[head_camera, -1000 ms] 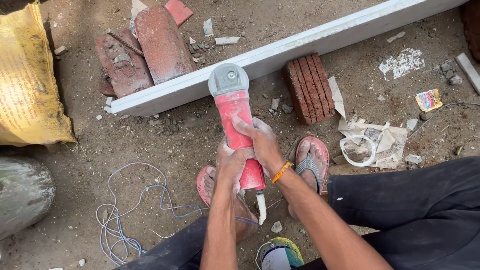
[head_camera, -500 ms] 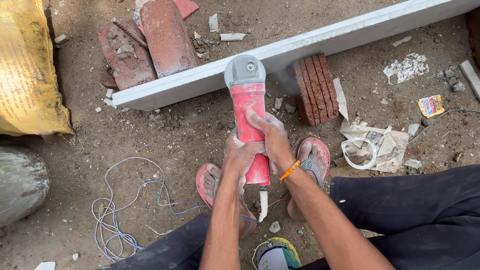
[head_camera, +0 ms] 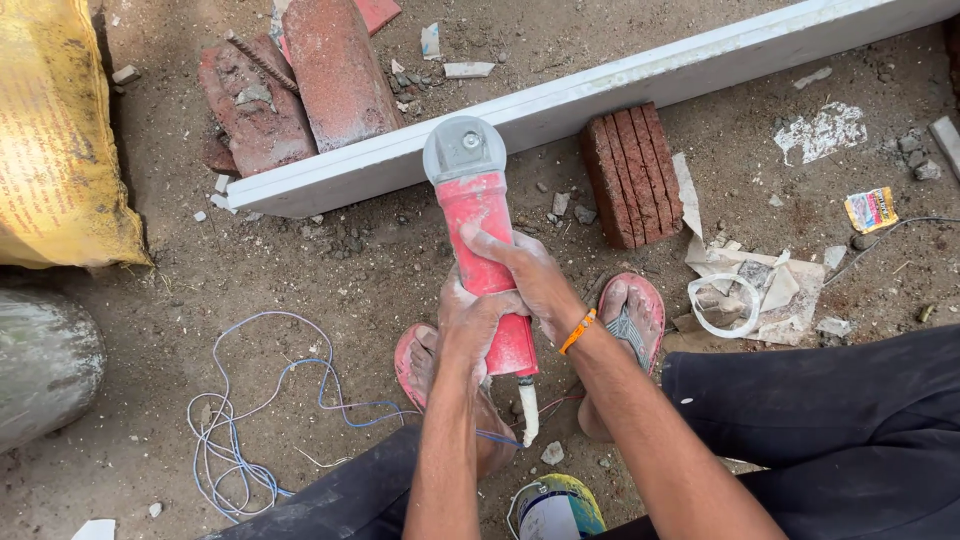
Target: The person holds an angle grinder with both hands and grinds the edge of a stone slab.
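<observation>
I hold a red angle grinder [head_camera: 480,215] with a grey metal head, pointing away from me. My left hand [head_camera: 470,320] wraps the lower part of its body. My right hand [head_camera: 530,275] grips it from the right, with an orange band on the wrist. The grinder's head sits at the near edge of a long white stone slab [head_camera: 620,90] that lies diagonally on the dirt ground. A white cable stub leaves the grinder's rear end. My feet in pink sandals [head_camera: 630,320] rest on the ground under my arms.
A ribbed red brick [head_camera: 632,175] lies against the slab's near side. Curved red roof tiles [head_camera: 300,80] lie behind the slab. A yellow sack [head_camera: 60,140] and a grey drum [head_camera: 40,365] stand at left. Blue and white wire [head_camera: 250,420] is coiled on the dirt. Paper scraps lie at right.
The grinder's head has shifted right along the slab, from its left end toward the brick. Both hands keep their grip.
</observation>
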